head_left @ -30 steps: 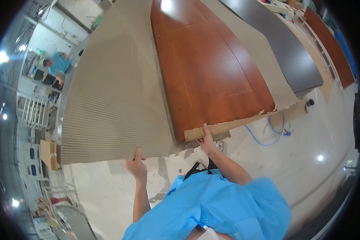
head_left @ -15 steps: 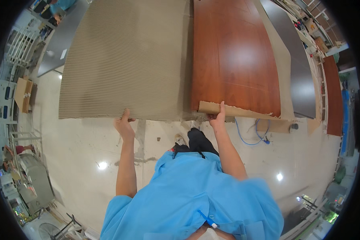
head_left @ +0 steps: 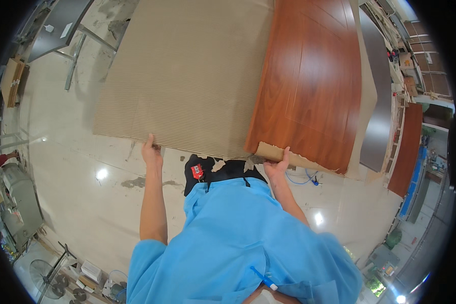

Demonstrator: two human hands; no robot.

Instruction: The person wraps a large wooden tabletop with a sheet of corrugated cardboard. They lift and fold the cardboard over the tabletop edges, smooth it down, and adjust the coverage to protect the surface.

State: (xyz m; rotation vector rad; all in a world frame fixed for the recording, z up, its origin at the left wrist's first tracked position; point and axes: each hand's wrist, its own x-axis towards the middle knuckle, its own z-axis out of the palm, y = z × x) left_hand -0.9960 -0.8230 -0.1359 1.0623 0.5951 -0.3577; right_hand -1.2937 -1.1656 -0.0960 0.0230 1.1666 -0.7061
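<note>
A large sheet of corrugated cardboard (head_left: 187, 86), ridged side up, spreads in front of me. My left hand (head_left: 152, 153) pinches its near edge, thumb on top and fingers underneath. On the sheet's right part lies a reddish-brown wood-grain panel (head_left: 314, 86). A torn brown cardboard flap (head_left: 271, 151) folds up over the panel's near end. My right hand (head_left: 277, 166) grips the cardboard there, its thumb up against the flap and its other fingers partly hidden below the edge.
Right of the panel lies a dark grey board (head_left: 377, 101), with another reddish-brown board (head_left: 406, 152) beyond. A blue hose (head_left: 304, 180) lies on the floor near my right hand. A grey table (head_left: 61, 25) stands far left, a fan (head_left: 43, 276) at lower left.
The view has turned, and the cardboard and panel now sit slanted, further right in the picture. Both hands keep their hold on the near edge, which now reaches over my legs.
</note>
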